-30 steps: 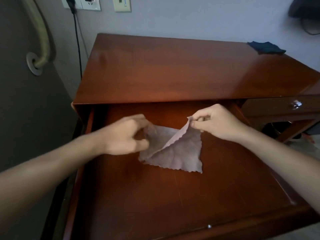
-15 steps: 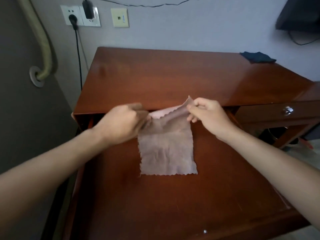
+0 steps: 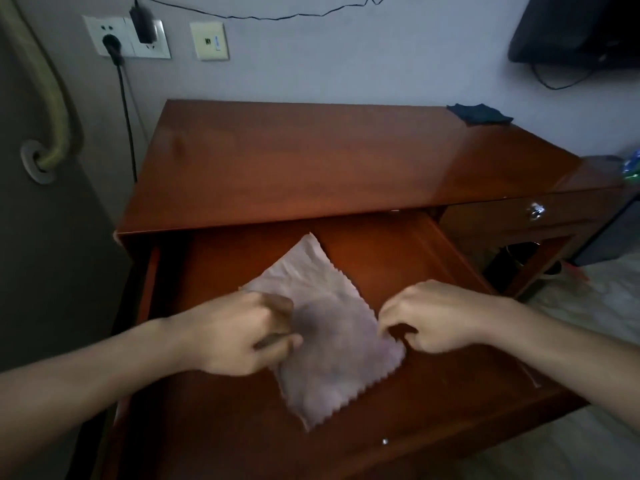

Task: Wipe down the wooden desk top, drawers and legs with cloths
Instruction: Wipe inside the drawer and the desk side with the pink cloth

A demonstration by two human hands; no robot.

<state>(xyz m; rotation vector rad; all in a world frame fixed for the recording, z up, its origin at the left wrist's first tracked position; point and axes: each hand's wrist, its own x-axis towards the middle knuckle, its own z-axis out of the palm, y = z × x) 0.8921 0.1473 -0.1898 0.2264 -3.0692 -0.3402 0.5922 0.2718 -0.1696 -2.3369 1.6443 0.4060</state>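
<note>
A pale pink-grey cloth (image 3: 329, 327) with zigzag edges lies over the bottom of the pulled-out wooden drawer (image 3: 398, 258). My left hand (image 3: 242, 334) pinches its left edge and my right hand (image 3: 433, 317) pinches its right edge, both near the cloth's middle. The cloth's far corner points toward the desk top (image 3: 311, 157). A second, dark blue cloth (image 3: 479, 114) lies at the desk top's far right corner.
A shut drawer with a metal knob (image 3: 536, 211) sits to the right. Wall sockets with a plug and cable (image 3: 124, 98) are behind the desk on the left, beside a hose (image 3: 52, 98). A dark screen (image 3: 575, 29) hangs top right.
Both hands came down and toward me with the cloth, which now lies flatter in the drawer and turned diagonal. The camera tilted up, showing more wall.
</note>
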